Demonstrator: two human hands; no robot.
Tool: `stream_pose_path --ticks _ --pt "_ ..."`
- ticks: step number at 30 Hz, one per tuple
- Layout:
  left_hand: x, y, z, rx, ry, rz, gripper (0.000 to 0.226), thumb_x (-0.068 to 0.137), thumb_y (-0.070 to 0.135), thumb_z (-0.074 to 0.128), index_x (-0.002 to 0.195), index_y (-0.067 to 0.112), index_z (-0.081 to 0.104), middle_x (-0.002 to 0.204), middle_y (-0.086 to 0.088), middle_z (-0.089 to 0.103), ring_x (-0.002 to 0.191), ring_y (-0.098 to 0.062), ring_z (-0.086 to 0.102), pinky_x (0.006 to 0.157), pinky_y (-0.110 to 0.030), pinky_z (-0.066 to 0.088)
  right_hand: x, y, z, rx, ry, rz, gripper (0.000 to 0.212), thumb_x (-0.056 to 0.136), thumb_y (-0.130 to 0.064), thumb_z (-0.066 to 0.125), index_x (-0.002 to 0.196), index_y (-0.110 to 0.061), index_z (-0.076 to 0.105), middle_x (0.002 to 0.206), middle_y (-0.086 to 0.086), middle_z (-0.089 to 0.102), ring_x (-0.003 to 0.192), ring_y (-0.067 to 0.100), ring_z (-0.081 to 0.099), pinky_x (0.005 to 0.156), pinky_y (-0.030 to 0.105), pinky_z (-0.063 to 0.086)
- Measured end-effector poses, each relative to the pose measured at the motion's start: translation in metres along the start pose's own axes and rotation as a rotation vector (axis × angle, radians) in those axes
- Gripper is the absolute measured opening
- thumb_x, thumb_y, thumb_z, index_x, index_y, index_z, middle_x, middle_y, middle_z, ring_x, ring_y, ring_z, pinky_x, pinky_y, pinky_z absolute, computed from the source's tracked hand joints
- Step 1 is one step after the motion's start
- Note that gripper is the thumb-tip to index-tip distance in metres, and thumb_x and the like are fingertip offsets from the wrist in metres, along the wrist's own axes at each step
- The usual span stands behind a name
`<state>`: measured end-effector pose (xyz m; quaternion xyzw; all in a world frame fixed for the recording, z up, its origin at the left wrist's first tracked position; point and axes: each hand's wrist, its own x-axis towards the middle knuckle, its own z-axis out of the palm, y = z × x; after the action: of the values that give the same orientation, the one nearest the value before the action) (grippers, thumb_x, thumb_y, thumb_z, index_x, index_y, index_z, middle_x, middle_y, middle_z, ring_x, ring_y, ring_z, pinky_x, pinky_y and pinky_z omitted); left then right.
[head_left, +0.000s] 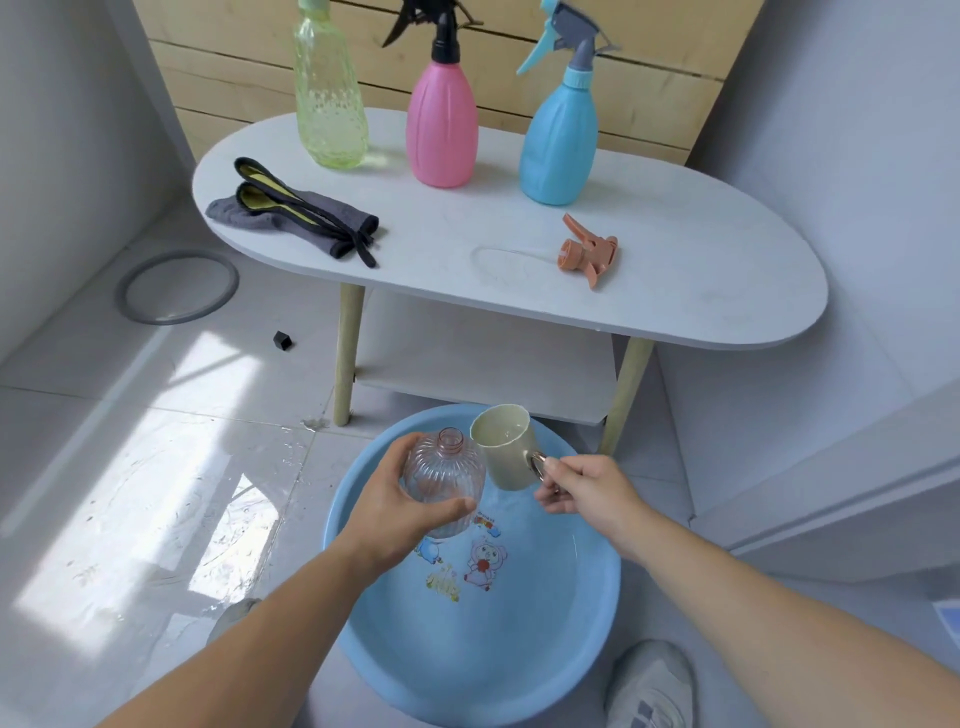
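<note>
Head view: your left hand (402, 501) wraps its fingers round a clear ribbed bottle (444, 478), its open neck up, over the blue basin (597, 597) on the floor. Your right hand (582, 491) pinches the handle of a beige cup (506, 449), tilted beside the bottle's neck. An orange spray head (587, 249) lies on the tabletop (701, 270).

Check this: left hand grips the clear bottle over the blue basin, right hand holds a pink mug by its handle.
The head view shows a cream mug, not pink. Rest holds: left hand on clear bottle over blue basin, right hand on the handle.
</note>
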<state>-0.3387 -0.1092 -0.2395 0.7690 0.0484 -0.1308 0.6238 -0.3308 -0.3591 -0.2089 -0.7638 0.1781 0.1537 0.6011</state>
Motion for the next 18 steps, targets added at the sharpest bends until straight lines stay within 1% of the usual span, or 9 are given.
stream_pose_path --ticks 2,5,8,10,14,18 --pt "-0.003 0.006 0.001 -0.007 0.002 0.008 0.096 0.05 0.048 0.094 0.136 0.039 0.054 0.129 0.023 0.064 0.117 0.008 0.06 0.094 -0.016 0.047 -0.01 -0.016 -0.006 -0.011 -0.013 -0.053 0.033 0.101 -0.015 0.054 0.073 -0.002 0.067 0.071 0.008 0.069 0.074 0.023 0.066 0.077 0.035 0.061" --pt "-0.008 0.016 0.002 -0.014 -0.003 0.029 0.098 0.049 0.048 0.094 0.138 0.038 0.053 0.13 0.023 0.063 0.118 0.009 0.059 0.099 -0.02 0.047 -0.028 -0.04 -0.019 -0.038 -0.028 -0.127 0.033 0.1 -0.015 0.055 0.073 -0.002 0.068 0.07 0.007 0.069 0.073 0.021 0.067 0.078 0.036 0.061" --pt "-0.011 0.021 0.002 -0.006 -0.017 0.042 0.097 0.052 0.048 0.095 0.139 0.038 0.053 0.133 0.02 0.062 0.124 0.002 0.058 0.102 -0.023 0.046 -0.047 -0.061 -0.034 -0.075 -0.048 -0.203 0.034 0.099 -0.014 0.055 0.072 -0.002 0.071 0.072 0.007 0.069 0.074 0.018 0.068 0.082 0.037 0.06" --pt "-0.014 0.024 0.002 0.004 -0.023 0.046 0.097 0.053 0.048 0.095 0.139 0.039 0.052 0.135 0.019 0.061 0.126 -0.002 0.057 0.102 -0.023 0.046 -0.058 -0.071 -0.044 -0.126 -0.053 -0.247 0.035 0.099 -0.014 0.056 0.071 -0.004 0.073 0.075 0.009 0.071 0.077 0.022 0.069 0.085 0.04 0.059" --pt "-0.016 0.027 0.001 0.024 -0.027 0.058 0.101 0.05 0.052 0.093 0.14 0.038 0.051 0.134 0.016 0.062 0.125 -0.006 0.058 0.108 -0.031 0.049 -0.072 -0.086 -0.056 -0.266 -0.044 -0.315 0.033 0.098 -0.018 0.058 0.071 -0.012 0.076 0.082 0.009 0.075 0.082 0.029 0.072 0.088 0.046 0.058" --pt "-0.017 0.031 0.002 0.042 -0.042 0.072 0.102 0.05 0.052 0.093 0.142 0.038 0.05 0.135 0.015 0.061 0.125 -0.008 0.059 0.11 -0.036 0.05 -0.084 -0.096 -0.057 -0.391 -0.016 -0.396 0.03 0.097 -0.017 0.06 0.071 -0.017 0.075 0.079 0.003 0.075 0.079 0.018 0.072 0.086 0.043 0.055"
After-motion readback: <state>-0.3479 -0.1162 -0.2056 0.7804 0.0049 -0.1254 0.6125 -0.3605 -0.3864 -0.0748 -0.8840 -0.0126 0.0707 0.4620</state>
